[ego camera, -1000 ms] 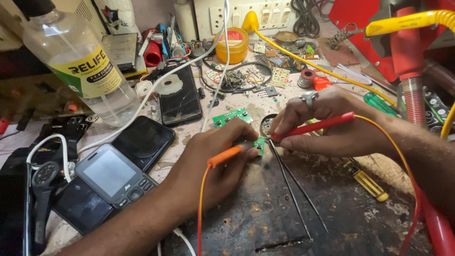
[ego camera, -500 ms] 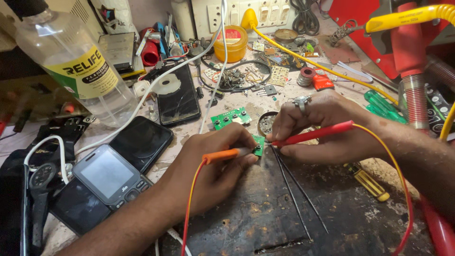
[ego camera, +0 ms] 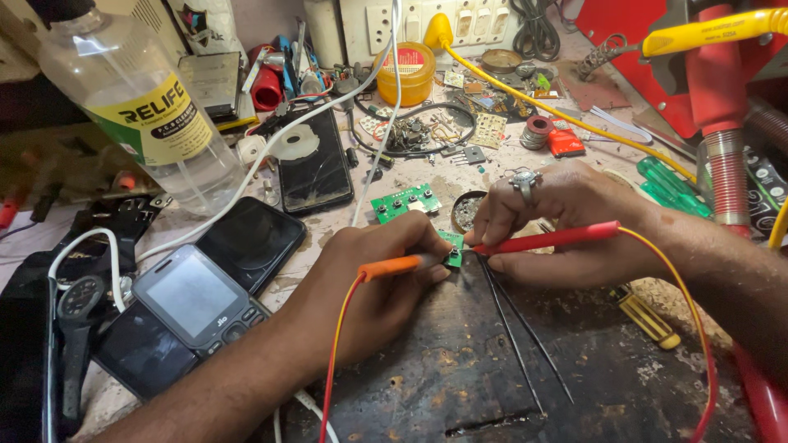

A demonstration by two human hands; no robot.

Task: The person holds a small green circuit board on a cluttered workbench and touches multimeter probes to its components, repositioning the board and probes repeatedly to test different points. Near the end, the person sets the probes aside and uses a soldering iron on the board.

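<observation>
— Board position? Where does it sit?

— Small green circuit board [ego camera: 451, 248] lies at frame centre on the counter [ego camera: 460, 377], pinched between both hands.

— And the hands?

— Left hand [ego camera: 373, 287] grips an orange probe [ego camera: 394, 266], right hand [ego camera: 558, 238] a red probe [ego camera: 546, 239]; both tips meet the board from opposite sides, lying near horizontal. A second green board [ego camera: 402, 202] sits just above.

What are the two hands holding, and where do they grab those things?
The left hand grips an orange probe near its tip; the right hand grips a red probe along its front half. Both tips meet a small green circuit board.
</observation>
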